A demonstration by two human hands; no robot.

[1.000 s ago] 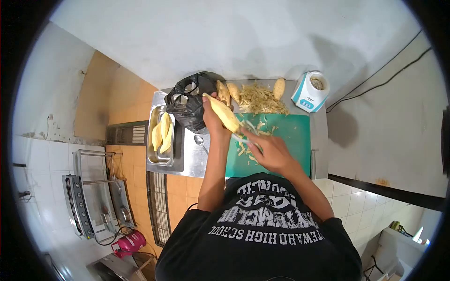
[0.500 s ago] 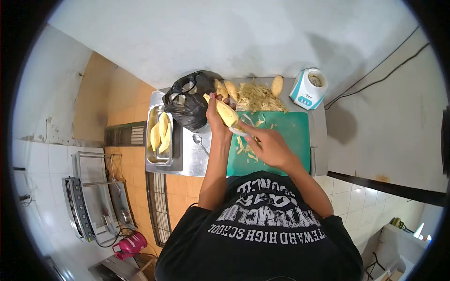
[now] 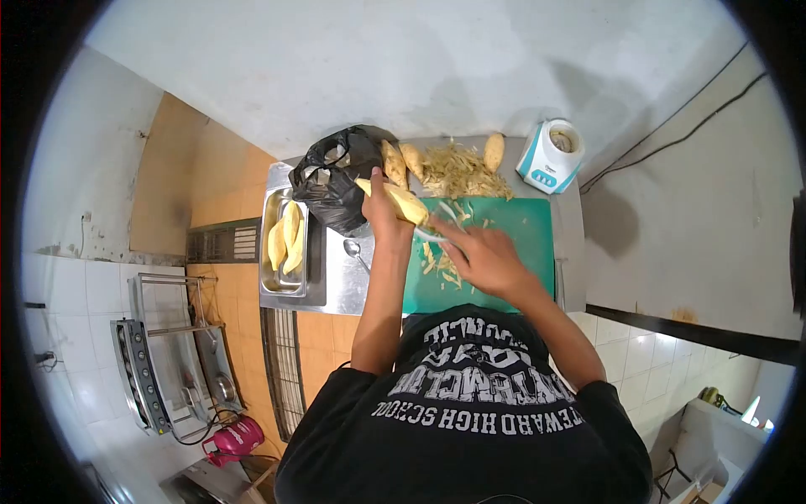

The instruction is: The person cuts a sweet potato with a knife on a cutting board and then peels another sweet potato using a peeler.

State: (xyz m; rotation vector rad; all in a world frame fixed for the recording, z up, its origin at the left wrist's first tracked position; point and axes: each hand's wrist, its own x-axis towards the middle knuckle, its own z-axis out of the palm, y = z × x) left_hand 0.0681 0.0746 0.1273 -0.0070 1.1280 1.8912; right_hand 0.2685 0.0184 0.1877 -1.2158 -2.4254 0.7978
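My left hand (image 3: 386,220) is wrapped round a pale yellow, peeled-looking sweet potato (image 3: 405,204), held at a slant above the near-left part of a green cutting board (image 3: 525,252). Closed on a white peeler (image 3: 430,236), my right hand (image 3: 487,259) is at the tuber's lower right end. The peeler's head is partly hidden and slightly blurred. Loose peel strips (image 3: 441,265) lie on the board below. Behind it are a heap of peelings (image 3: 462,170) and several brown-skinned sweet potatoes (image 3: 494,152).
Left of my arm, a metal tray (image 3: 281,293) holds several peeled sweet potatoes (image 3: 293,235). A black plastic bag (image 3: 340,202) and a spoon (image 3: 353,250) are beside it. A white and blue blender base (image 3: 546,164) stands at the back right, against the wall.
The sweet potato has tilted flatter, its far end shifting left and down. My right hand and the peeler have moved slightly right, still at its lower end.
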